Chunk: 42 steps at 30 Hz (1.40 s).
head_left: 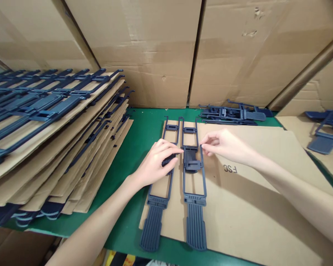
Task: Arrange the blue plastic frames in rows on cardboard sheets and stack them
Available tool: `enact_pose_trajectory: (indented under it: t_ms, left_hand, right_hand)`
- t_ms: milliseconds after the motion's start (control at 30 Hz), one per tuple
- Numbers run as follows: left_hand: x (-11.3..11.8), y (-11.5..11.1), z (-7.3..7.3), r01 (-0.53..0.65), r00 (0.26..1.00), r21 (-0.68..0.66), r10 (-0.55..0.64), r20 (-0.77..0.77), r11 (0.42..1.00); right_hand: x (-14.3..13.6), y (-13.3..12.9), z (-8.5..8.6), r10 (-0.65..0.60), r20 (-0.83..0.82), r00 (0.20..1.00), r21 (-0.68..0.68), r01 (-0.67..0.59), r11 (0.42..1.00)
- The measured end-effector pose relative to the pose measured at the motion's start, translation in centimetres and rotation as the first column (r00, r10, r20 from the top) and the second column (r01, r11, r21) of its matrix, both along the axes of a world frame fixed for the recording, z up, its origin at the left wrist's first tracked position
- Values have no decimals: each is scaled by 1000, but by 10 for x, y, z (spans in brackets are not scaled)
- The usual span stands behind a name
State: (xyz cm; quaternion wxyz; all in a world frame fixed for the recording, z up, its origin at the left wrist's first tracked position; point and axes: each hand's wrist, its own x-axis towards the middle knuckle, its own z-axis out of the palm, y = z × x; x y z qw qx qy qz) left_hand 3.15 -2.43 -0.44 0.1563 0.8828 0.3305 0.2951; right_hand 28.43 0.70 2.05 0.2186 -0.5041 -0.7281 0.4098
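Note:
Two columns of dark blue plastic frames with ribbed panels lie side by side on a flat cardboard sheet [238, 214]. My right hand [220, 144] pinches the upper right prong of the lower frame [195, 218] in the right column. This frame overlaps the ribbed panel of the upper frame [189, 130]. My left hand [157, 160] reaches over the left column's lower frame [152, 225] and hides part of it. Its fingers are stretched out with the thumb apart, and the fingertips come to the right column's left edge, where I cannot tell whether they touch.
At left rises a stack of cardboard sheets [100, 184] layered with similar frames [58, 99]. A loose pile of frames [235, 113] sits at the back of the green table [147, 129], and more frames [326, 133] are at far right. Large cardboard boxes [144, 48] stand behind.

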Motion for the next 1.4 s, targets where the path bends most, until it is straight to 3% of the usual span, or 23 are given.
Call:
enact_pose_trajectory:
  t_ms: [100, 167, 300, 533, 767, 1100, 1400]
  left_hand:
    - [0, 1, -1, -2, 1000, 9, 2, -7, 1000]
    - [0, 2, -1, -19, 1000, 21, 20, -19, 1000]
    - [-1, 3, -3, -68, 994, 66, 73, -78, 996]
    - [-3, 4, -4, -52, 968, 141, 85, -236, 989]
    - [-4, 4, -3, -63, 968, 128, 92, -234, 990]
    - [-2, 3, -5, -77, 967, 125, 105, -233, 989]
    - [-1, 4, -5, -76, 968, 136, 106, -226, 988]
  right_hand:
    - [14, 2, 11, 134, 291, 947, 133, -179, 975]
    - [22, 3, 15, 202, 435, 878, 215, -319, 923]
    - [25, 2, 15, 297, 556, 777, 209, -476, 854]
    - [17, 0, 10, 305, 550, 777, 199, -477, 856]
    - [17, 1, 7, 328, 583, 743, 158, -501, 851]
    - [6, -4, -6, 258, 664, 702, 208, -505, 838]
    - [0, -7, -3, 241, 675, 697, 201, -488, 849]
